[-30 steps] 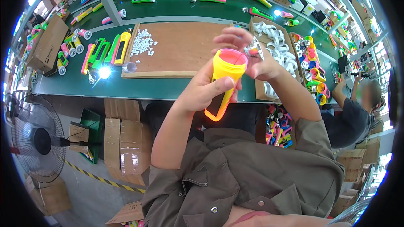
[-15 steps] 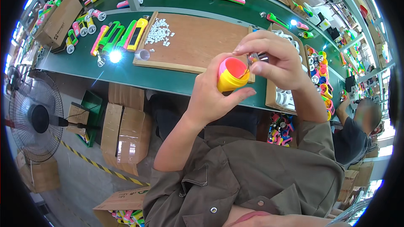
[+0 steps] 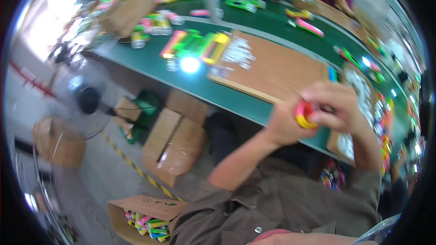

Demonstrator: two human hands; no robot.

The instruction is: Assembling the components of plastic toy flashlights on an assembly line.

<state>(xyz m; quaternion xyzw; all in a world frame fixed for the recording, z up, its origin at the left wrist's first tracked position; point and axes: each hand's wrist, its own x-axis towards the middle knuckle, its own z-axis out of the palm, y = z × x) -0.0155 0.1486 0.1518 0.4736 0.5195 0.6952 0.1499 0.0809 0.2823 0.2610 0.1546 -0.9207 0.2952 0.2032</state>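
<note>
The yellow tubular body (image 3: 301,122), with its reddish open mouth, is held near the right end of the wooden tray (image 3: 245,87). The left hand (image 3: 282,121) grips around it. The right hand (image 3: 339,107) bends its fingers at the mouth; because of blur, I cannot tell whether they pinch something. I think a steady left grip and gentle, centred right fingertips would serve best. White pieces (image 3: 238,53) lie on the tray's left part; a shining lamp (image 3: 190,65) is left of the tray.
</note>
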